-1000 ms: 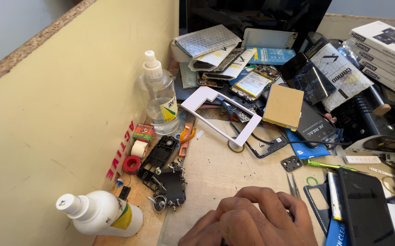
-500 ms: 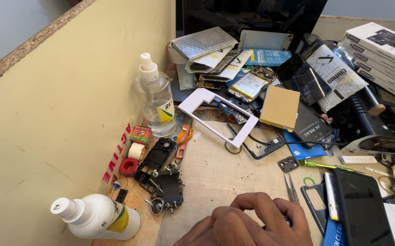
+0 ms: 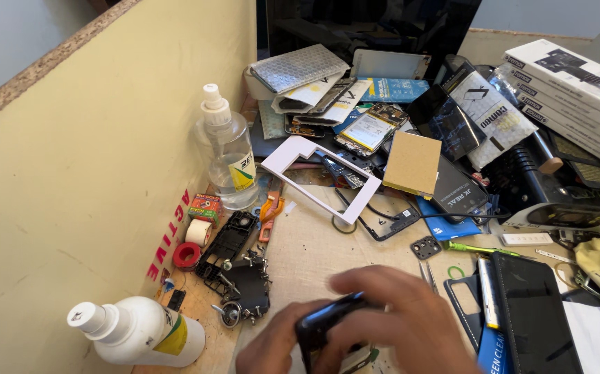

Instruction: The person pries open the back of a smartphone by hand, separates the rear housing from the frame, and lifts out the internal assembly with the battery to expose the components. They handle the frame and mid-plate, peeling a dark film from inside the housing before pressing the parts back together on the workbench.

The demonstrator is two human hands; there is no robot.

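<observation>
Both my hands are at the bottom edge of the view, blurred by motion. My right hand (image 3: pixel 405 320) lies over the top of a black phone (image 3: pixel 325 324), its fingers curled around the upper edge. From the lower left, my left hand (image 3: pixel 271 350) grips the same phone. The phone is tilted, with a pale part showing at its lower end. Much of it is hidden by my fingers. Just left of my hands lies a black stripped phone frame (image 3: pixel 239 266) with small screws and parts.
The bench is crowded: a clear spray bottle (image 3: pixel 229 156), a white bottle (image 3: pixel 141 334) on its side, tape rolls (image 3: pixel 195 234), a white frame (image 3: pixel 319 176), a cardboard square (image 3: pixel 412 163), a dark device (image 3: pixel 534 313), stacked white boxes (image 3: pixel 571 77). A yellow wall (image 3: pixel 71 173) bounds the left.
My hands were clasped low with nothing showing between them. Now they have risen and spread, and the black phone shows in their grip.
</observation>
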